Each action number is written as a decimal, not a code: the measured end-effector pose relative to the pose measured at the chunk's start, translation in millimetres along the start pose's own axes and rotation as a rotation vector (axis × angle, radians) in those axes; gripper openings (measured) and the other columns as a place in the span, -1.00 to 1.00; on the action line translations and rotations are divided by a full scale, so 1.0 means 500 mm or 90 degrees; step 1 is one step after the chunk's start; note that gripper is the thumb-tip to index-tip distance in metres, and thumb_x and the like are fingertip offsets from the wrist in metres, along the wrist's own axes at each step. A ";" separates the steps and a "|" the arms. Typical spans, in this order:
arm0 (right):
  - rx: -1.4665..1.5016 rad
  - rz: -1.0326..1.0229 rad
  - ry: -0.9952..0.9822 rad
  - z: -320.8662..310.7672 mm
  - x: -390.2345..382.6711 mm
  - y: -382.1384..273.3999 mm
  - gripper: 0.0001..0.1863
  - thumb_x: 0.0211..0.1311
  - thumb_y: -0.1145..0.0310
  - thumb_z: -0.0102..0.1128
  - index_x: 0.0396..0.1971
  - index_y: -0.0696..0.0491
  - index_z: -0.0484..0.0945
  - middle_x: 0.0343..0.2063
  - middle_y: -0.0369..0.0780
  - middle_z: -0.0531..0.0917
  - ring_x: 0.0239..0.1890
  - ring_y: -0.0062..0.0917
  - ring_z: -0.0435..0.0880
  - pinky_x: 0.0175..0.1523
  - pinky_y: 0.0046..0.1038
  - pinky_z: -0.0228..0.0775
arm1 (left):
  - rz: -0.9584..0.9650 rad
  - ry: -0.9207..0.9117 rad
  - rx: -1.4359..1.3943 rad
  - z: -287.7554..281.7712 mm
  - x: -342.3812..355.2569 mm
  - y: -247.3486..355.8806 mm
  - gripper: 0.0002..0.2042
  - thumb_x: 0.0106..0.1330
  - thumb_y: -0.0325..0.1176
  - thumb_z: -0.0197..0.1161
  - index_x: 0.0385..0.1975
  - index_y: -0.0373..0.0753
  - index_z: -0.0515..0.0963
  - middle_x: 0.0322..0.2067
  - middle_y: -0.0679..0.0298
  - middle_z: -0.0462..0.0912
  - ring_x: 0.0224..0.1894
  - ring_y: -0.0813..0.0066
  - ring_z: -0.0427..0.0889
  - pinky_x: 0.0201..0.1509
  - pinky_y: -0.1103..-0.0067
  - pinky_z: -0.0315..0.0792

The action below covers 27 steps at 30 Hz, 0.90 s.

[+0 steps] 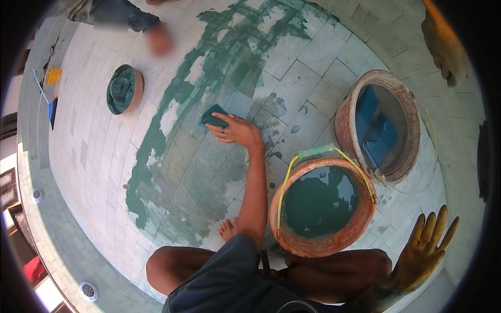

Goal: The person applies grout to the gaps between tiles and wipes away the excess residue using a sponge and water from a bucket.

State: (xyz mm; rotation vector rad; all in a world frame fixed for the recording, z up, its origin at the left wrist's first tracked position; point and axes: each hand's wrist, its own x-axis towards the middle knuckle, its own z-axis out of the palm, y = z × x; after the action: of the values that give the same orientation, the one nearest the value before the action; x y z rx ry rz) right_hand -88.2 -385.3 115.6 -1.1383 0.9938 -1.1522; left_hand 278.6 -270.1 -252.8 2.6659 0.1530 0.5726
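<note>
My left hand [235, 130], a ring on one finger, is closed on a dark green sponge [214, 116]. It presses the sponge on pale stone tiles [292, 83], beside a patch of smeared green grout [172, 107]. My right hand [428, 242], in a yellow-brown stained glove, is raised at the lower right with fingers spread and nothing in it. Between my arms stands an orange bucket [276, 235] of murky green water, its yellow handle tipped up. Behind it, a worn pinkish bucket [346, 117] holds water with blue pieces in it.
A round tub [136, 91] with green paste stands at the far left. Another person's leg [130, 18] shows at the top left. A brownish glove-like shape [443, 47] hangs at the upper right. Round white fittings [88, 291] line the left ledge.
</note>
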 end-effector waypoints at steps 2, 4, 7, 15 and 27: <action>-0.007 0.025 -0.016 -0.002 0.009 0.010 -0.13 0.46 -0.04 0.03 0.54 0.01 -0.17 0.47 0.07 0.08 0.42 -0.27 0.31 0.55 -0.21 0.05 | 0.012 0.049 -0.016 0.012 0.009 -0.002 -0.42 0.54 -0.32 -0.02 0.50 -0.23 0.00 0.46 -0.31 -0.21 0.46 -0.28 -0.02 0.43 -0.08 -0.09; -0.023 0.037 -0.011 0.002 0.022 0.016 -0.14 0.48 -0.08 -0.02 0.54 0.01 -0.17 0.48 0.04 0.09 0.44 -0.30 0.28 0.56 -0.25 0.02 | 0.004 0.022 -0.009 0.017 0.004 0.015 -0.42 0.54 -0.32 -0.02 0.50 -0.22 0.02 0.47 -0.30 -0.22 0.46 -0.27 -0.02 0.44 -0.07 -0.09; -0.035 0.047 0.010 0.014 0.036 0.023 -0.14 0.47 -0.09 -0.01 0.54 0.01 -0.16 0.48 0.04 0.10 0.44 -0.29 0.27 0.56 -0.26 0.04 | 0.016 0.007 -0.021 0.034 0.008 0.034 -0.38 0.54 -0.36 0.00 0.52 -0.20 -0.07 0.48 -0.26 -0.28 0.48 -0.29 -0.06 0.44 -0.10 -0.10; 0.008 0.027 -0.003 0.022 0.056 0.033 -0.14 0.43 0.16 0.14 0.52 0.12 -0.14 0.43 0.18 0.12 0.34 -0.13 0.43 0.45 -0.15 0.26 | 0.071 -0.045 -0.132 0.105 0.023 0.171 -0.30 0.47 -0.48 0.02 0.54 -0.17 -0.17 0.48 -0.27 -0.31 0.49 -0.33 -0.13 0.46 -0.16 -0.20; -0.011 0.005 -0.053 0.024 0.019 0.017 -0.16 0.48 -0.03 0.00 0.54 0.00 -0.15 0.48 0.04 0.09 0.46 -0.30 0.26 0.55 -0.35 0.06 | 0.070 -0.044 -0.261 0.204 0.061 0.373 -0.15 0.17 -0.76 0.00 0.52 -0.34 -0.17 0.47 -0.37 -0.33 0.50 -0.44 -0.24 0.44 -0.24 -0.34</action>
State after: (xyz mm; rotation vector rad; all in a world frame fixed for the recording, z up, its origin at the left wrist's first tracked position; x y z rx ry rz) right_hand -73.7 -392.6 108.9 -1.1850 0.9447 -1.0825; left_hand 352.8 -471.6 -249.7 2.2998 -0.1213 0.4837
